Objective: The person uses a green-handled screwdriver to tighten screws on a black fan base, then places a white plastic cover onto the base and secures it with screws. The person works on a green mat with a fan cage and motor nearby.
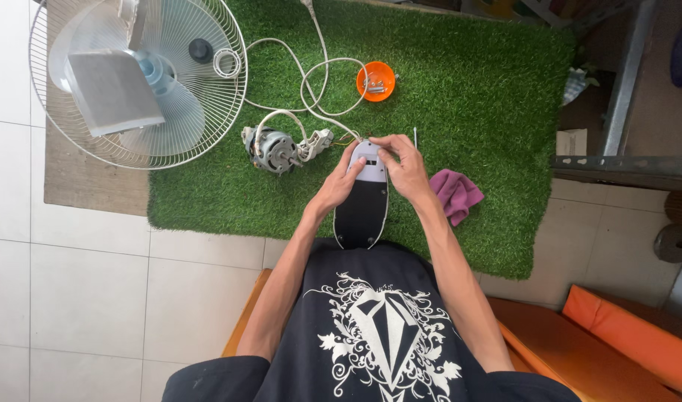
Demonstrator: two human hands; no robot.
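Both my hands hold a fan housing part (362,201), black with a grey-white upper end, upright over a green artificial grass mat (490,104). My left hand (339,182) grips its left side. My right hand (404,165) wraps the right side, fingers pressed on the grey top. Thin wires run from the top of the part to a small electric motor (272,149) lying on the mat just left of my hands.
A wire fan guard (136,82) with blades and a grey box lies at upper left. An orange bowl (376,80) with screws sits behind, a white cord (311,82) loops nearby, a purple cloth (456,193) lies at right. Orange cushions (624,335) sit lower right.
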